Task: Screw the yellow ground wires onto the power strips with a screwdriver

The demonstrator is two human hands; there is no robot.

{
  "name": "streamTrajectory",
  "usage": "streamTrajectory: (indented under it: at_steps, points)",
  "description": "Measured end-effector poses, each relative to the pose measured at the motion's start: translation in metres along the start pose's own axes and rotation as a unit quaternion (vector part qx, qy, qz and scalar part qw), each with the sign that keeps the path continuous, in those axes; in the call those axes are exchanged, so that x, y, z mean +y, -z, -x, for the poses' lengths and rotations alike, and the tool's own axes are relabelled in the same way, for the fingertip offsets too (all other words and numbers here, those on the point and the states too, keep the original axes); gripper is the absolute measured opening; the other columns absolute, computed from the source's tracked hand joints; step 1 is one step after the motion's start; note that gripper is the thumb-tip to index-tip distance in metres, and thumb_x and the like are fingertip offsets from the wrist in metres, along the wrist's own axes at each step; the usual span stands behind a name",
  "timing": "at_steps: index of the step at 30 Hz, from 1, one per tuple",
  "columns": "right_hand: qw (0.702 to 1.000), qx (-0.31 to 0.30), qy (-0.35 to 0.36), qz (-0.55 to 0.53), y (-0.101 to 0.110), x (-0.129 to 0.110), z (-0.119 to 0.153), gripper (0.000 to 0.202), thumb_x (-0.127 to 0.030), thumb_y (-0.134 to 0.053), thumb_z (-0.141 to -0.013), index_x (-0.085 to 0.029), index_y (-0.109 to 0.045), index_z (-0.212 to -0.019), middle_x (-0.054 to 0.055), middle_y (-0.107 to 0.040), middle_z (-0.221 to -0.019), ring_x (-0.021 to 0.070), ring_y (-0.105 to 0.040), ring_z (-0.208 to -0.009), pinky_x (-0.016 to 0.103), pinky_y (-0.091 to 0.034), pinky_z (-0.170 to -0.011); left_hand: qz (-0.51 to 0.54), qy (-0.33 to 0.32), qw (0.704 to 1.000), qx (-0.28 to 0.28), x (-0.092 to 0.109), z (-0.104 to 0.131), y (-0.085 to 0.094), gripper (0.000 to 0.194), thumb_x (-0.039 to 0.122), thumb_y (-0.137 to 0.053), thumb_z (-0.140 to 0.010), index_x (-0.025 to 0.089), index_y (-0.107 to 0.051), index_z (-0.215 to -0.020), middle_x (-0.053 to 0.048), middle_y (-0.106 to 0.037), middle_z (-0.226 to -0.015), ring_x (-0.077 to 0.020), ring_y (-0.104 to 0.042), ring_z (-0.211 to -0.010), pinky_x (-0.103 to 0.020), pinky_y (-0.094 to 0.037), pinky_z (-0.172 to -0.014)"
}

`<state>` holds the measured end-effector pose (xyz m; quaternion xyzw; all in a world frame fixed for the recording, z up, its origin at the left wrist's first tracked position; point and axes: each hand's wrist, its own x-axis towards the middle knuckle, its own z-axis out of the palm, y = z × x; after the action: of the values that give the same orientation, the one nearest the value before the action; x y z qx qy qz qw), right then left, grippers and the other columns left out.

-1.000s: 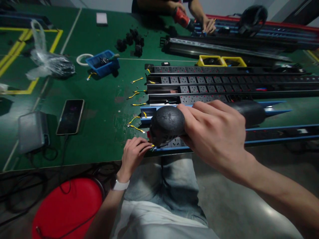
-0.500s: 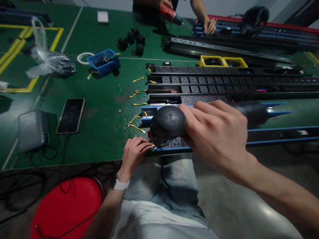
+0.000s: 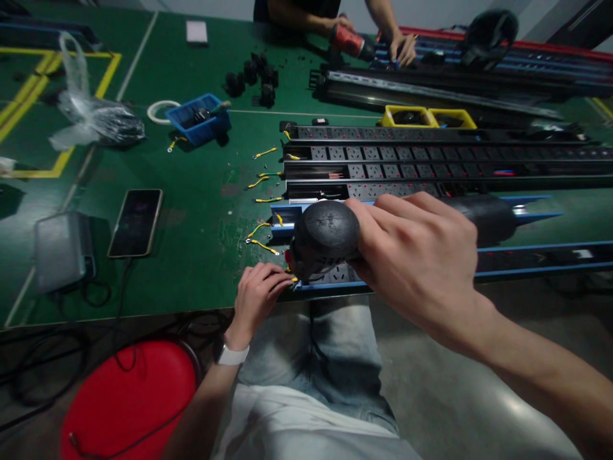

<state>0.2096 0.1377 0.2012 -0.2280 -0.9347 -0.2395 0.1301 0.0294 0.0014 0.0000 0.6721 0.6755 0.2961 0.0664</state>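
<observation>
My right hand (image 3: 421, 249) is wrapped round the handle of a black cordless drill (image 3: 325, 230). The drill's rounded back faces me, and its front end points down, hidden beneath its body. Under it lies the left end of the nearest blue-edged power strip (image 3: 340, 275). At that end my left hand (image 3: 261, 291) pinches a short yellow-green wire (image 3: 294, 279) between its fingertips. Whether the drill's tip touches a screw is hidden. Loose yellow wires with ring terminals (image 3: 263, 246) lie just beyond my left hand.
Several socket strips (image 3: 383, 153) lie side by side on the green table (image 3: 201, 211). Leftward are a phone (image 3: 136, 223), a grey box (image 3: 64, 252), a blue bin (image 3: 198, 121) and a plastic bag (image 3: 100, 118). Opposite, a co-worker holds a red drill (image 3: 347, 41). A red stool (image 3: 131, 402) stands below.
The co-worker's red drill has moved right and down, towards that person's other hand. My drill has shifted very slightly right; my left hand stays in place.
</observation>
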Motion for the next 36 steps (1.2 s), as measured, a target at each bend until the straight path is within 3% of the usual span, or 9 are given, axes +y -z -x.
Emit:
streamTrajectory:
  at_steps: [36]
  points:
    - [1.000, -0.006, 0.004, -0.001, 0.0023, -0.0008, -0.0003, 0.005, -0.018, -0.051, -0.090, -0.022, -0.054, -0.091, -0.001, -0.057, -0.069, 0.0211, -0.047, -0.068, 0.033, -0.027, -0.066, -0.010, 0.000, 1.000, 0.001, -0.0007, 0.0012, -0.0016, 0.025, 0.041, -0.058, -0.096, 0.024, -0.077, -0.095, -0.005, -0.072, -0.093, -0.0170, -0.059, -0.086, -0.032, -0.036, -0.073]
